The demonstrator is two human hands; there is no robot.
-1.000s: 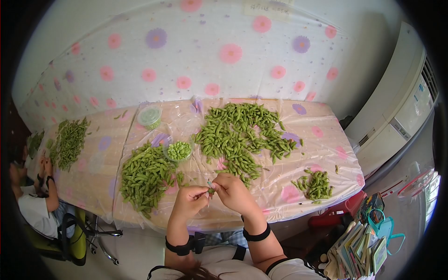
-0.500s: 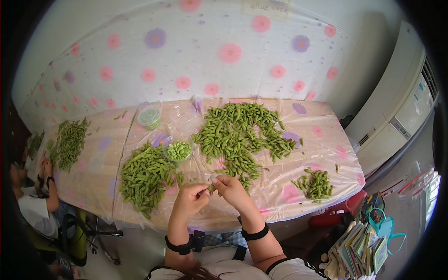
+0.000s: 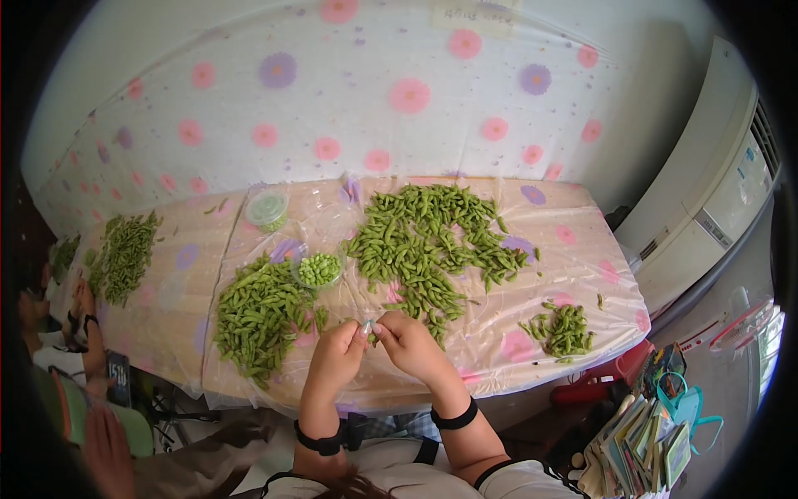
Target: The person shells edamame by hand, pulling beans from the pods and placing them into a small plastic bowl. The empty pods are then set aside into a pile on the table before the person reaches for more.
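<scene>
We look down on our own two hands, held together just above the near edge of a long table [image 3: 582,258] covered in clear plastic over a flowered cloth. The left hand [image 3: 337,356] and the right hand [image 3: 409,343] meet at the fingertips, both pinched closed on one small edamame pod [image 3: 366,327] – it sits between the thumbs and forefingers, mostly hidden, so we cannot tell whether it is split open. Each wrist wears a black band.

Just left of the hands lies a dense heap of pods [image 3: 258,312]. Beyond it, near the middle of the table, stands a small clear tub of shelled beans [image 3: 319,269]. A wide, looser spread of pods [image 3: 424,237] fills the table's centre, its near edge just beside the right hand. A small cluster of pods [image 3: 564,329] lies apart to the right. A lidded tub [image 3: 267,208] stands at the far side.

At the far left another person sits beside a separate pile [image 3: 125,254] – their hand [image 3: 106,445] shows low in the corner. A white air-conditioning unit [image 3: 715,195] stands at right.
</scene>
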